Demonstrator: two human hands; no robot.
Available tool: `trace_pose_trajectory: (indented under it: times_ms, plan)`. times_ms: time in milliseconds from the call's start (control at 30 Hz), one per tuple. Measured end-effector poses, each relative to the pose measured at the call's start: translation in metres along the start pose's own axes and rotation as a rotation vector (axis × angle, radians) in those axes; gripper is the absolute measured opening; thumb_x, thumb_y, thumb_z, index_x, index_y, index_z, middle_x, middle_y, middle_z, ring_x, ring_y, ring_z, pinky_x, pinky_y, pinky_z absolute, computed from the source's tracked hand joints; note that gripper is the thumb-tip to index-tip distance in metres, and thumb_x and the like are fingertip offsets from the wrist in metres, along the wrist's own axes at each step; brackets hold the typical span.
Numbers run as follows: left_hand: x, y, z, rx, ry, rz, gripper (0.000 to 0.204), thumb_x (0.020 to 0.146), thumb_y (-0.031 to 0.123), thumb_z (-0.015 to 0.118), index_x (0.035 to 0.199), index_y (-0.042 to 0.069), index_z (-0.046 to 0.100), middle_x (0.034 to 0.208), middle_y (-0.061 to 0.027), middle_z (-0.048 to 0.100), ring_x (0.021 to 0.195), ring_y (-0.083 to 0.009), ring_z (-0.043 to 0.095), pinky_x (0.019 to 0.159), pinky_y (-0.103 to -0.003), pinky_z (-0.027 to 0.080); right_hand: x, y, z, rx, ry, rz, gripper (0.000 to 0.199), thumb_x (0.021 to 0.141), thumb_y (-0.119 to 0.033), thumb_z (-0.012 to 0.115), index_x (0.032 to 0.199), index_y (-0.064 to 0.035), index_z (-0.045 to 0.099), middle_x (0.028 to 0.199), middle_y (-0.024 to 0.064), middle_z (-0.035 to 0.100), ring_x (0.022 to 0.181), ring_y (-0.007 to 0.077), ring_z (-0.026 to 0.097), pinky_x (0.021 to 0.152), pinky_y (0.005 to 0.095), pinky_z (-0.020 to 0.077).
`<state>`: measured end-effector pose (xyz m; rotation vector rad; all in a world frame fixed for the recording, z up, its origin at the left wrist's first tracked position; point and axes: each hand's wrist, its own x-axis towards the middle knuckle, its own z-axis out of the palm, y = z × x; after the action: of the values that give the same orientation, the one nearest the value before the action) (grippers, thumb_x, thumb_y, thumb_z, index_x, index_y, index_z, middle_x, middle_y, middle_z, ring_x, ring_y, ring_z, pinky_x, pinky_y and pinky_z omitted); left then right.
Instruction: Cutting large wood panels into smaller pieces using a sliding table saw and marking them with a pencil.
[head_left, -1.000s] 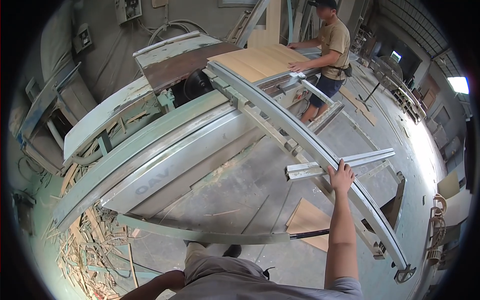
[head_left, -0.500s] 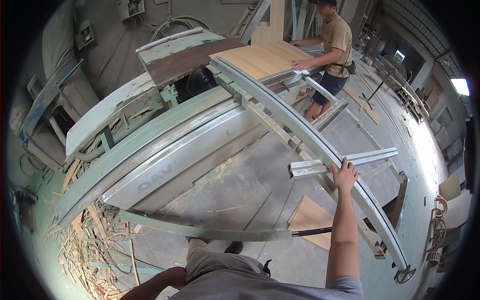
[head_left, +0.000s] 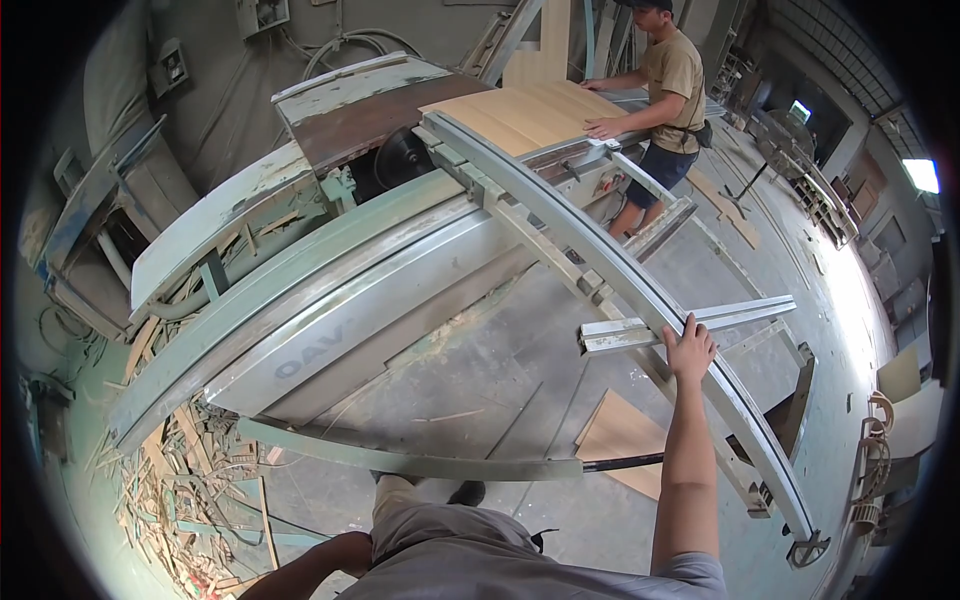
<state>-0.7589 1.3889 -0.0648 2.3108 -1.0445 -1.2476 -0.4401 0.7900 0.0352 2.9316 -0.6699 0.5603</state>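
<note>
Here, line by line
Rail: the long grey sliding-table rail (head_left: 640,290) runs from the saw down to lower right
Right hand (head_left: 688,350): fingers together, laid flat on the rail beside the cross fence (head_left: 690,322)
Left hand: only a forearm at the lower edge; fingers cannot be told
Progress: judged early, plywood sheet (head_left: 540,110) just reaching the blade (head_left: 403,158), co-worker (head_left: 668,80) steadying it
Labels: pale lettering on the machine's side panel (head_left: 320,345); no packages or signs

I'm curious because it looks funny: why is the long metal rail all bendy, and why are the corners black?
Head view: the fisheye lens bends the straight rail under the right hand; its round picture leaves black corners; window glare whitens the right edge.
</note>
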Motion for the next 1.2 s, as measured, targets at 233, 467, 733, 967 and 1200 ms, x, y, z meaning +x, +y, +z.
trace_pose_trajectory:
  times_ms: [233, 467, 733, 967, 1200]
  plan:
    - [-0.002, 0.005, -0.009, 0.029, -0.011, 0.014, 0.033, 0.065, 0.031, 0.064, 0.091, 0.011, 0.066, 0.087, -0.0161, 0.064, 0.083, -0.0357, 0.061, 0.074, -0.042, 0.049, 0.001, 0.002, 0.001, 0.002, -0.005, -0.002, 0.069, 0.081, -0.056, 0.050, 0.132, -0.0107, 0.040, 0.120, 0.0149, 0.048, 0.117, 0.0313, 0.042, 0.102, 0.0485, 0.0242]
    - [-0.003, 0.012, -0.019, -0.002, -0.050, -0.034, 0.033, 0.066, 0.031, 0.064, 0.093, 0.012, 0.066, 0.089, -0.0160, 0.064, 0.085, -0.0356, 0.060, 0.075, -0.041, 0.048, 0.000, 0.002, 0.000, 0.003, -0.021, 0.008, 0.069, 0.081, -0.056, 0.050, 0.132, -0.0106, 0.040, 0.121, 0.0152, 0.048, 0.117, 0.0313, 0.041, 0.102, 0.0480, 0.0238]
    - [0.002, -0.004, 0.003, -0.023, -0.034, -0.043, 0.034, 0.066, 0.032, 0.064, 0.093, 0.011, 0.066, 0.091, -0.0167, 0.064, 0.086, -0.0363, 0.060, 0.076, -0.041, 0.048, 0.001, 0.002, 0.003, 0.000, 0.010, -0.001, 0.069, 0.081, -0.056, 0.050, 0.132, -0.0110, 0.040, 0.120, 0.0149, 0.049, 0.116, 0.0308, 0.042, 0.101, 0.0475, 0.0249]
    - [0.001, 0.002, -0.003, -0.050, -0.062, -0.122, 0.034, 0.065, 0.031, 0.063, 0.093, 0.011, 0.066, 0.092, -0.0170, 0.064, 0.087, -0.0362, 0.060, 0.077, -0.041, 0.048, 0.001, 0.002, 0.003, -0.007, 0.018, -0.007, 0.068, 0.081, -0.056, 0.050, 0.131, -0.0109, 0.041, 0.119, 0.0146, 0.049, 0.115, 0.0304, 0.043, 0.100, 0.0474, 0.0257]
    - [-0.002, 0.010, -0.018, 0.001, -0.089, -0.020, 0.034, 0.072, 0.029, 0.058, 0.097, 0.006, 0.064, 0.094, -0.0221, 0.062, 0.088, -0.0381, 0.060, 0.079, -0.041, 0.049, 0.000, 0.002, 0.001, -0.006, 0.002, 0.002, 0.068, 0.081, -0.055, 0.050, 0.132, -0.0111, 0.040, 0.120, 0.0148, 0.048, 0.116, 0.0304, 0.042, 0.101, 0.0467, 0.0251]
